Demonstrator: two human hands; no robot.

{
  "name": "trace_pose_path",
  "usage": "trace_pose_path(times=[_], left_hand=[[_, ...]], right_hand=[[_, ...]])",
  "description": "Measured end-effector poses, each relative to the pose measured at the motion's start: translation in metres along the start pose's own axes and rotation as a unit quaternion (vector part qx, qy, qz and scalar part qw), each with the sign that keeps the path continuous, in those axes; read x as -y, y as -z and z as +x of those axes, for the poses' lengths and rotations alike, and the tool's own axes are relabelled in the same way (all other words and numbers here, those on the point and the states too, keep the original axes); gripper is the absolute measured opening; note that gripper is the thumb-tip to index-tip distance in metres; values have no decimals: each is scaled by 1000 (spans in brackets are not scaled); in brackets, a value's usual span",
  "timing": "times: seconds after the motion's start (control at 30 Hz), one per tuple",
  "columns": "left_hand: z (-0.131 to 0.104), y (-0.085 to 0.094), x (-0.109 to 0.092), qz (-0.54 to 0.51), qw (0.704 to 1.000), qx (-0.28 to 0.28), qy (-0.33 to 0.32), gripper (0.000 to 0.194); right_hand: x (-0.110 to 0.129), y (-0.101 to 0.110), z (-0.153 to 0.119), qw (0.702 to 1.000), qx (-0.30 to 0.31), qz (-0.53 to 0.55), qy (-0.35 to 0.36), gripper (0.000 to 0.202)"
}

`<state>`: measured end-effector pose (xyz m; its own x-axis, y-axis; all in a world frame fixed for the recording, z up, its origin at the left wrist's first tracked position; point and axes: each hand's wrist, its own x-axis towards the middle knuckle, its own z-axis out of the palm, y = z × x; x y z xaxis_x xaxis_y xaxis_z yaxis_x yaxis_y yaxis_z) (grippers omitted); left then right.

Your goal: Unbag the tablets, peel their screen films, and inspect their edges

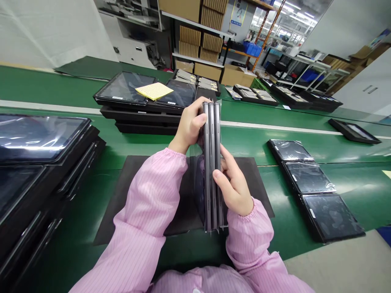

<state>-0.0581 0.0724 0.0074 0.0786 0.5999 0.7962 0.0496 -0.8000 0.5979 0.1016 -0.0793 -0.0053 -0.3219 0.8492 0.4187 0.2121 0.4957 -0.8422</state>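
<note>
Three tablets (211,162) in clear film are held upright on edge, side by side, above a black mat (244,175). My left hand (193,122) grips their far upper part, its thumb bent against the left tablet's edge. Lower down on the right side, my right hand (232,179) is closed around the same tablets, thumb on the near edges and fingers along the right face. Small speaker holes run along the grey edges facing me. The fingertips of my left hand are partly hidden behind the tablets.
Black trays of tablets (33,138) are stacked at left. Behind my hands, another tray stack (140,118) carries a yellow dotted sheet (154,90). A tray with three wrapped tablets (308,177) lies at right. Trays of pale parts (256,94) stand farther back on the green bench (244,140).
</note>
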Motion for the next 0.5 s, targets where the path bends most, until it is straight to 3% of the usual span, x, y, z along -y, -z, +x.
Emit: trace_pose_path(times=[0.23,0.5], left_hand=[[0,0,-1,-9,1000,-1,-2,60],[0,0,3,-14,1000,-11,-11,61]], right_hand=[[-1,2,0,999,9,-35,26,69],[-6,8,-3,996,41,-56,47,68]])
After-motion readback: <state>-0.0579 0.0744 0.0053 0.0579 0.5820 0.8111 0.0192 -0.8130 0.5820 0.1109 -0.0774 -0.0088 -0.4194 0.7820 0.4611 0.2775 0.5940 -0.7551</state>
